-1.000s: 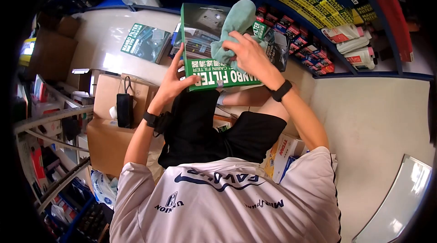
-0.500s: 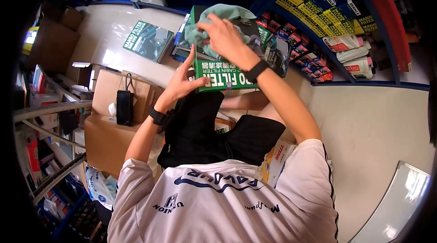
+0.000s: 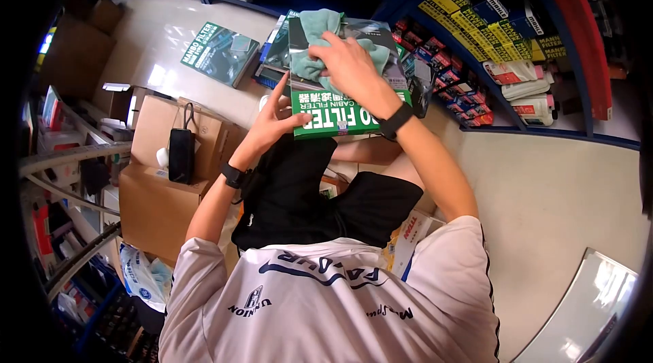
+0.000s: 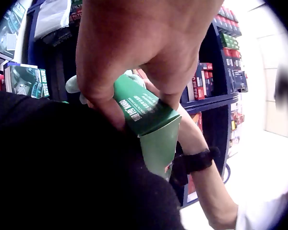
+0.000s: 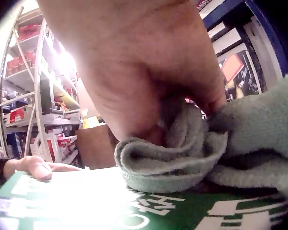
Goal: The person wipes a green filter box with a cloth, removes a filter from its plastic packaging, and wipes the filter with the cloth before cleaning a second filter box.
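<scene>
Two hands on the job, both occupied. Right hand has its fingers bent into a soft pale-green cloth, gripping a bunched fold of it; the right wrist view shows the loose folds lying on the printed face below. Left hand is part closed around the left edge of a flat green-and-black cardboard filter box, thumb on the front; how far the fingers reach behind, can't tell from the head view. Box sits above the lap, printed face turned up, CABIN FILTER lettering on its green band. Change: a second ago the cloth was nearer the box's right side, then it swung over to the left edge; now it has come back in a little and covers the upper left and middle of the face. Left-hand grip looks unchanged. My read: back-and-forth rubbing over the cover, box steadied by the left, no sign of either hand letting go. Further out: black fabric shorts under the box, a pile of flat printed boxes just beyond its left edge, another flat teal-and-white printed box on the pale floor, brown cardboard cartons to the left, yellow-and-black filter boxes on blue shelving to the right.
</scene>
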A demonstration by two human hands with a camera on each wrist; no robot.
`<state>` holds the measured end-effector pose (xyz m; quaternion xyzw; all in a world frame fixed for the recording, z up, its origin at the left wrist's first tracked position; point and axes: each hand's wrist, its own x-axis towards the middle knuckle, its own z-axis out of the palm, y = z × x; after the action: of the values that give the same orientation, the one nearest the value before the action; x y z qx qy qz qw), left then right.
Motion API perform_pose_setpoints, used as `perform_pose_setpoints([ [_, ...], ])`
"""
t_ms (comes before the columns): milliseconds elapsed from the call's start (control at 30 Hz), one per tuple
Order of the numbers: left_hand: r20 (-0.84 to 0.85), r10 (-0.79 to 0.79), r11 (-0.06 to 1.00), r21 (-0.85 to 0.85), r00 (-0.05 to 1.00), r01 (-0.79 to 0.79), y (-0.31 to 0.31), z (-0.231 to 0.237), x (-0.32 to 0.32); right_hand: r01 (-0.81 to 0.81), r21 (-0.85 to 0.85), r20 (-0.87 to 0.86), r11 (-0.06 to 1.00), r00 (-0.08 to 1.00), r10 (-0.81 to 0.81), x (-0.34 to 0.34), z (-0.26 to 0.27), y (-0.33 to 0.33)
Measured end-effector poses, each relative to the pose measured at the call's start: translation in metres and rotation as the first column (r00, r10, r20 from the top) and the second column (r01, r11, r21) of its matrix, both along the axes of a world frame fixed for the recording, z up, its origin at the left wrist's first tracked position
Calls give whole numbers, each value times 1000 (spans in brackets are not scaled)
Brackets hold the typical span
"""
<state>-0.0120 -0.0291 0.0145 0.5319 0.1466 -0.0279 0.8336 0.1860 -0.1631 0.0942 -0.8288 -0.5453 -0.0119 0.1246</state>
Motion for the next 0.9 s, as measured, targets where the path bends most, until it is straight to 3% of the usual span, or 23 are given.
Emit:
perform_pose_setpoints([
  [100, 55, 29, 998, 53, 998, -32, -3, -5, -2, 33, 11, -75, 999, 997, -32, -7, 12, -16],
  [167, -23, 41, 995, 89, 999, -39, -6, 9, -1, 46, 25, -120, 999, 992, -42, -10, 17, -29],
  [267, -9, 17, 991, 136, 1000, -16, -5, -2, 6, 58, 61, -128, 996, 991, -50, -17, 19, -50],
  [400, -39, -65, 964, 256, 997, 73, -3, 18, 11, 74, 132, -83, 989, 995, -63, -20, 11, -64],
  [467, -21, 36, 997, 66, 999, -35, -9, 30, 12, 93, 139, -43, 986, 995, -88, -21, 11, -67],
  [600, 15, 50, 998, 49, 999, -51, -5, 32, 19, 164, 177, 22, 970, 985, -171, -17, 24, -70],
  [767, 167, 73, 955, 274, 983, -117, 6, 56, 30, 191, 283, 56, 940, 975, -216, -3, 42, -84],
  [900, 170, 102, 907, 388, 980, -161, 19, 95, 36, 340, 353, 48, 872, 924, -380, 11, 56, -92],
])
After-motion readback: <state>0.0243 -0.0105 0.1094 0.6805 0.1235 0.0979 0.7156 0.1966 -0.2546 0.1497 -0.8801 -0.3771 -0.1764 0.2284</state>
